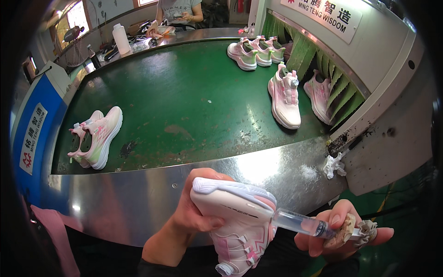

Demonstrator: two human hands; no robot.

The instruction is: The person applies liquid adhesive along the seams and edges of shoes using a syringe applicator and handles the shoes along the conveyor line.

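Observation:
My left hand is wrapped round a pink and white sneaker, tilted so that its pale sole faces up and away from me. In my right hand is a clear plastic syringe with a dark plunger seal. Its front end meets the sneaker's side, close to where sole and upper join. Brownish, crusted wrapping covers the syringe's rear, between my fingers. Whether the tip goes into the seam I cannot tell.
A green conveyor belt lies beyond the metal ledge. One pair of sneakers stands at left; several more are by the green strip curtain. Crumpled white tissue lies on the ledge. A person is across the belt.

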